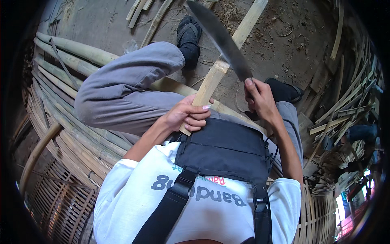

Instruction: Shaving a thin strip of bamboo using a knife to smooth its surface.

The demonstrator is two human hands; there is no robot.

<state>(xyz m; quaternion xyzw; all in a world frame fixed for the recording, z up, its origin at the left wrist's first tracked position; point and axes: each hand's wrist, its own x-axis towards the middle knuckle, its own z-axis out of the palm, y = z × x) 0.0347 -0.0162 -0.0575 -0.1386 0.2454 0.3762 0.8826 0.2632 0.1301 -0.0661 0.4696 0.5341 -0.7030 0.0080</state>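
As we look down past the white shirt [134, 195] and the black chest pack [225, 148], we take the split bamboo slat [221, 67] as our landmark and read across from its left. Far to the left of the slat lie long bamboo poles [69, 55], stacked side by side on the ground, with woven bamboo panels [61, 199] below them. Nearer the slat, a bent knee in grey trousers [122, 87] rises, with a black shoe [189, 38] planted on the dirt floor [280, 49] beyond it.

Our left hand [187, 115] is clamped around the slat's near end, fingers wrapped over it just above the chest pack. From that grip the slat's long axis runs up and to the right, away from us, toward the top of the view. Crossing the slat about midway is the dark blade of a machete [222, 40], its edge lying against or just over the slat's right side; we cannot tell whether it bites in. Our right hand [260, 99], to the right of the slat, is closed on the machete's handle and sits apart from the left hand, which alone touches the slat. Further right of the slat, loose bamboo strips [345, 105] lie heaped.
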